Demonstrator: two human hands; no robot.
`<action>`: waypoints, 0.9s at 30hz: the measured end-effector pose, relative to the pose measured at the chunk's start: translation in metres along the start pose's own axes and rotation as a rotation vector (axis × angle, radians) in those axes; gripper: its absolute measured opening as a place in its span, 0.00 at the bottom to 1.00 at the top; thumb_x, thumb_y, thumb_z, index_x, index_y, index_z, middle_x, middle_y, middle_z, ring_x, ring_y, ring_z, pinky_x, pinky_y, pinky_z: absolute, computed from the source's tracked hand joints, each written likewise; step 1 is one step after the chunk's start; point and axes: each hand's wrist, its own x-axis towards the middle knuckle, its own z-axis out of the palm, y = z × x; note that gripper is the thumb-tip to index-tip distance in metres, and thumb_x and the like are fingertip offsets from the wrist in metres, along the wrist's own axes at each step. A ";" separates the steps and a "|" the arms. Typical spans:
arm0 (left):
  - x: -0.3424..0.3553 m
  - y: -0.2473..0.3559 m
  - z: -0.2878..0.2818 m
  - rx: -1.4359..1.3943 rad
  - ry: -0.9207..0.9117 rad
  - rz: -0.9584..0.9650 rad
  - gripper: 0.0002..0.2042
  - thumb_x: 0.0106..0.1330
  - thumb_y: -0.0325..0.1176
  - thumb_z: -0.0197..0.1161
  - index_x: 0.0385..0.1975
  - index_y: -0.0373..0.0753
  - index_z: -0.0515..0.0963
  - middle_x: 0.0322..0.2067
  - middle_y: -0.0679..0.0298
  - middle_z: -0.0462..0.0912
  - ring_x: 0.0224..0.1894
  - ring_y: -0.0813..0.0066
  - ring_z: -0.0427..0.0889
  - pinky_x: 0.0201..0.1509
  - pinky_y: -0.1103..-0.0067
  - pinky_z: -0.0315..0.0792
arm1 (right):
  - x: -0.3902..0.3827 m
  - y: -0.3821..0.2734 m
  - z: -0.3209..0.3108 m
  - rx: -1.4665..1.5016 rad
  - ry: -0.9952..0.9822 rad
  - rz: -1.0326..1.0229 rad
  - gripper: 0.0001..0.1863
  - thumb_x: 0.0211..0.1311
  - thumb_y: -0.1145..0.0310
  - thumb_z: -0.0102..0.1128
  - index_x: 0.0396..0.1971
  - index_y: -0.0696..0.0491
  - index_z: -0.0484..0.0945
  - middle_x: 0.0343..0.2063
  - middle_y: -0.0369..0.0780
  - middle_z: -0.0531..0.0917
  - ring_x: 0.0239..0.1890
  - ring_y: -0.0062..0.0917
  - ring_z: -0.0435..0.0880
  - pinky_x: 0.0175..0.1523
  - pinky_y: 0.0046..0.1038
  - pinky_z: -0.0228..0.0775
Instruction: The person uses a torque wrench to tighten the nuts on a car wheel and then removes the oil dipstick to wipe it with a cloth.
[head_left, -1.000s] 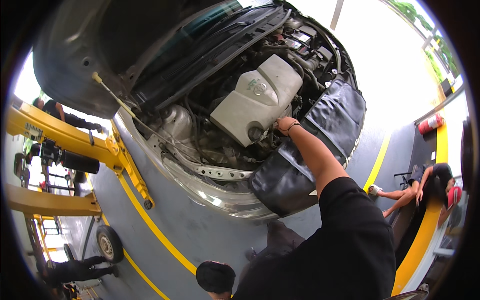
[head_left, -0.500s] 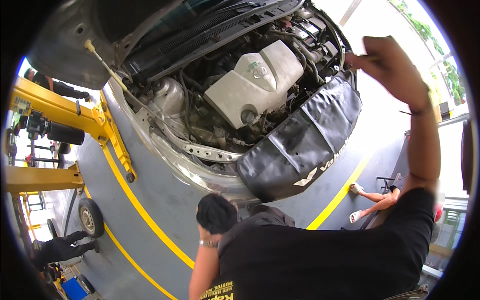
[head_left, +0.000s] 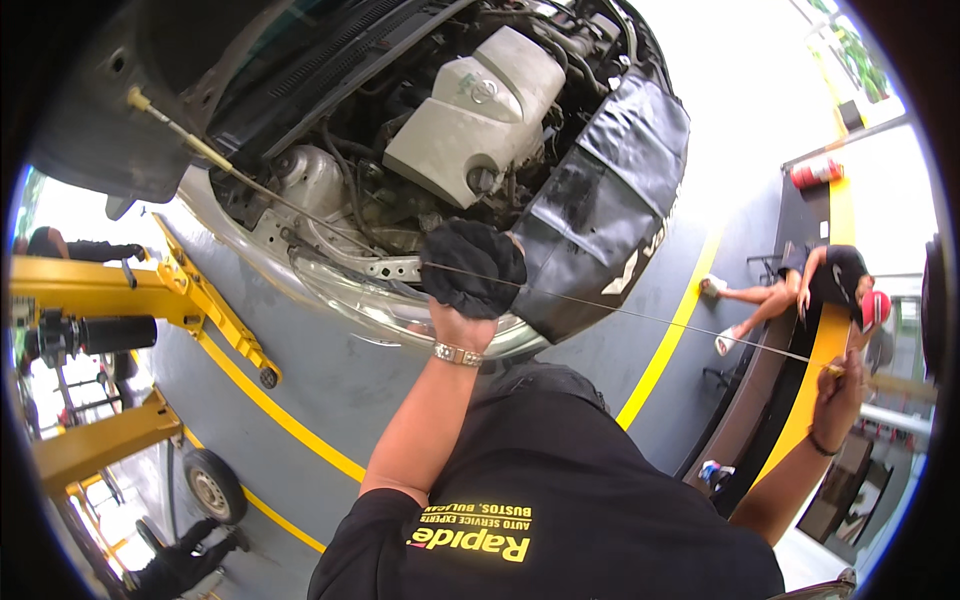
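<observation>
My left hand (head_left: pixel 462 328) is closed around a bunched black cloth (head_left: pixel 470 285), held over the car's front edge. A long thin dipstick (head_left: pixel 660 318) stretches across from the cloth to my right hand (head_left: pixel 838 400), far out at the right. The fingers of that hand are closed on its yellowish handle end (head_left: pixel 832 371). The dipstick's other end lies across the face of the cloth. Behind the cloth is the open engine bay, with a grey plastic engine cover (head_left: pixel 475 115). A black fender cover (head_left: pixel 600 200) drapes over the car's front.
A prop rod (head_left: pixel 200 148) holds up the hood at left. Yellow lift arms (head_left: pixel 200 290) and a wheel (head_left: pixel 214 486) stand on the left. At right, a person (head_left: pixel 835 280) sits on a bench by a red fire extinguisher (head_left: pixel 817 173). Other people are at far left.
My right hand has swung from beside the engine bay out to the lower right, drawing the dipstick with it. My left hand has raised the cloth toward the bay, against the dipstick.
</observation>
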 end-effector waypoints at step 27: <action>0.041 0.033 0.044 0.529 0.389 0.108 0.22 0.71 0.62 0.48 0.41 0.50 0.76 0.13 0.70 0.68 0.10 0.76 0.66 0.12 0.77 0.58 | -0.284 0.111 0.115 -0.267 -0.410 0.586 0.16 0.74 0.59 0.52 0.34 0.57 0.78 0.18 0.33 0.75 0.20 0.15 0.71 0.27 0.19 0.63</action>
